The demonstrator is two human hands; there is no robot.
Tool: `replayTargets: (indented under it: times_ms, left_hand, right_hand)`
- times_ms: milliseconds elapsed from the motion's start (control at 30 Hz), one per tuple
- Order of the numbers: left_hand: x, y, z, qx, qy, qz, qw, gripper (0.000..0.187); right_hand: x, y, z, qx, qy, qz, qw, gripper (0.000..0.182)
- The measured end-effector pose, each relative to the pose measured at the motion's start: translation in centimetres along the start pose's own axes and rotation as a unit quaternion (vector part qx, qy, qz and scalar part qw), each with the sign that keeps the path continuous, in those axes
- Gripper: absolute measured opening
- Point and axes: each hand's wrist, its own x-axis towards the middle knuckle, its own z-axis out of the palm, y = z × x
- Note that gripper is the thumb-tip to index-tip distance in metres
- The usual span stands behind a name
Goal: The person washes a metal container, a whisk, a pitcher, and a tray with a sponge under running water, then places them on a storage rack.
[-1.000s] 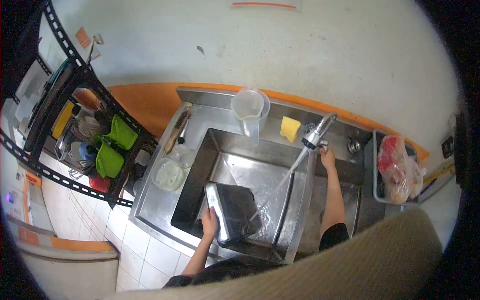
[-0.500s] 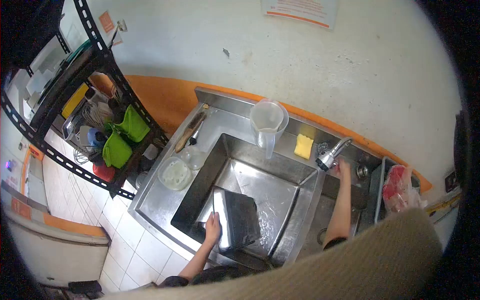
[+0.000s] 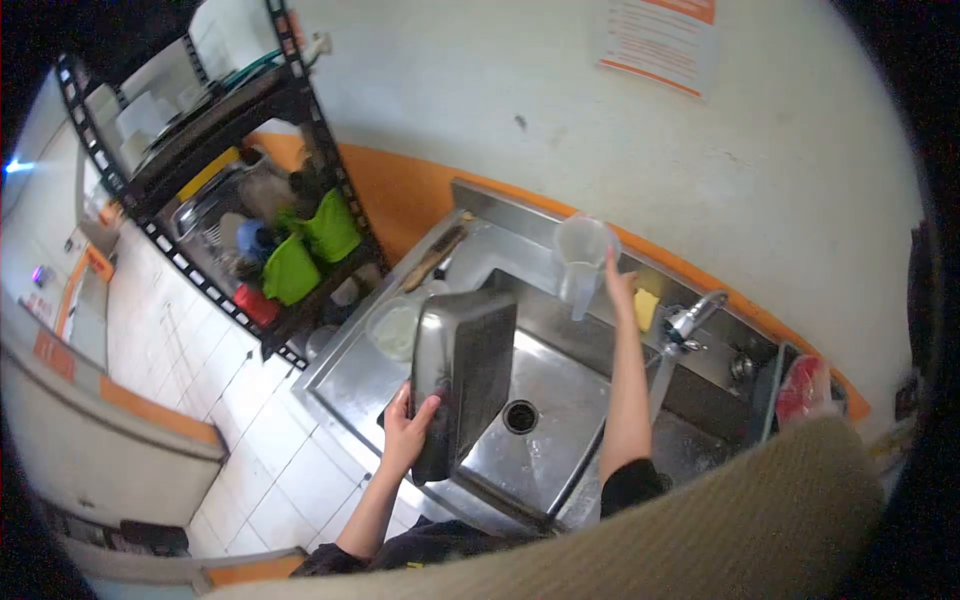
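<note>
My left hand (image 3: 408, 428) grips the edge of a deep metal pan (image 3: 480, 375), which is tilted on its side over the left part of the sink (image 3: 560, 400). My right hand (image 3: 620, 280) is at the right side of a clear plastic jug (image 3: 582, 250) on the back ledge, with its fingers apart; whether it touches the jug is hard to tell. Just right of that hand lies a yellow sponge (image 3: 646, 308). The faucet (image 3: 690, 318) stands further right. A round drain (image 3: 520, 416) shows in the basin's floor.
Clear plastic containers (image 3: 394, 330) and a brush (image 3: 436, 258) lie on the left counter. A black shelf rack with green bins (image 3: 291, 270) stands at the left. On the right is a grey tub (image 3: 783, 385) with a red item in plastic (image 3: 803, 385).
My left hand has raised the pan out of the basin and tilted it more upright. My right hand has moved left from the faucet to the jug. The view has shifted.
</note>
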Motion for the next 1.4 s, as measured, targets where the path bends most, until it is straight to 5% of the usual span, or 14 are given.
replayTargets:
  times_ms: [133, 267, 333, 467, 600, 700, 933, 1033, 1233, 1400]
  left_hand:
    - [-1.9, 4.3, -4.9, -0.072, 0.007, 0.03, 0.997, 0.049]
    - [-3.8, 8.2, -8.2, -0.091, -0.081, 0.013, 0.992, 0.06]
    - [-3.8, 9.4, -8.8, -0.069, -0.131, 0.005, 0.989, 0.063]
    - [-3.0, 6.2, -7.8, -0.17, -0.074, 0.033, 0.982, 0.063]
    - [-2.4, -1.1, -9.1, -0.25, -0.03, -0.162, 0.954, 0.052]
    - [-3.5, -1.7, -12.2, -0.249, -0.049, -0.049, 0.966, 0.049]
    - [-8.8, 6.0, -31.2, 0.041, -0.231, 0.193, 0.953, 0.027]
    - [-12.4, 8.6, -39.3, 0.183, -0.17, 0.331, 0.91, 0.03]
    - [-19.1, 10.0, -51.8, 0.404, -0.067, 0.262, 0.874, 0.024]
    - [-19.4, 9.1, -58.6, 0.578, -0.054, 0.195, 0.79, 0.019]
  right_hand:
    - [2.2, -0.9, 0.2, 0.106, -0.212, 0.205, 0.95, 0.095]
    - [1.6, 2.7, 2.3, 0.263, -0.201, 0.224, 0.917, 0.065]
    - [5.9, 7.3, 4.3, 0.447, -0.276, 0.221, 0.822, 0.052]
    - [0.5, 8.9, 1.2, 0.48, -0.227, 0.123, 0.838, 0.037]
    - [-10.9, 7.6, -5.3, 0.546, -0.166, 0.128, 0.811, 0.04]
    - [-15.9, 9.9, -8.6, 0.504, -0.129, 0.09, 0.849, 0.042]
    - [-28.2, 6.5, -8.8, 0.404, -0.15, 0.05, 0.901, 0.042]
    - [-33.4, 3.9, -7.2, 0.368, -0.157, 0.054, 0.915, 0.043]
    - [-47.2, -6.3, -0.4, 0.289, -0.31, 0.013, 0.906, 0.045]
    - [-56.5, -14.6, 6.9, 0.209, -0.496, -0.071, 0.84, 0.046]
